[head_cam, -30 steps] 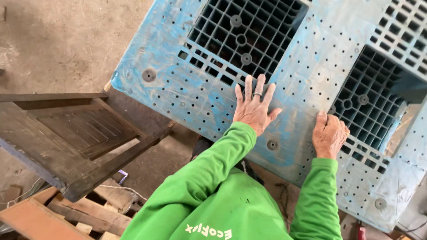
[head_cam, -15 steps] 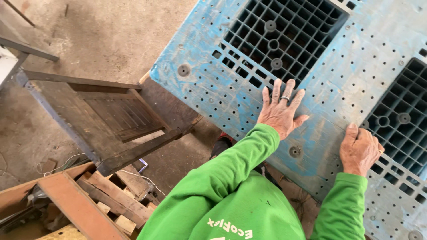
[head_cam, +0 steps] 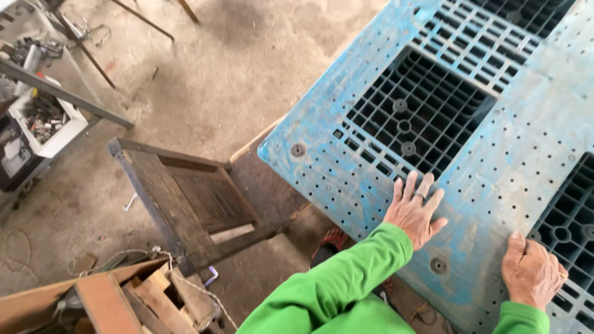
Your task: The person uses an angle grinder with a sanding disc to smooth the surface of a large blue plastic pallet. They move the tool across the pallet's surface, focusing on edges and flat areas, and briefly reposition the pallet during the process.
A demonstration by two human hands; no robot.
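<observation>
- A large blue plastic pallet (head_cam: pixel 495 154) is seen filling the right side of the view; its perforated deck is scuffed and faded, and dark square grid openings are set into it.
- The left hand (head_cam: pixel 416 211) is laid flat on the pallet's solid strip just below one grid opening; the fingers are spread wide and nothing is held; a ring is worn on one finger.
- The right hand (head_cam: pixel 531 272) is placed lower and further right on the same deck, beside the edge of a second grid opening; the fingers are bent downward against the surface; whether the edge is gripped cannot be told.
- Both arms are covered by bright green sleeves (head_cam: pixel 346 278); the two hands are kept well apart from each other.
- The pallet's near corner is seen over a dusty concrete floor (head_cam: pixel 204 74), with a pale board edge running beneath it.
- A dark wooden frame (head_cam: pixel 185 198) with slats is seen to the left of the pallet, not touching it.
- Scrap timber pieces (head_cam: pixel 124 297) are piled at the lower left; a white tray of small tools (head_cam: pixel 46 124) is seen at the far left.
</observation>
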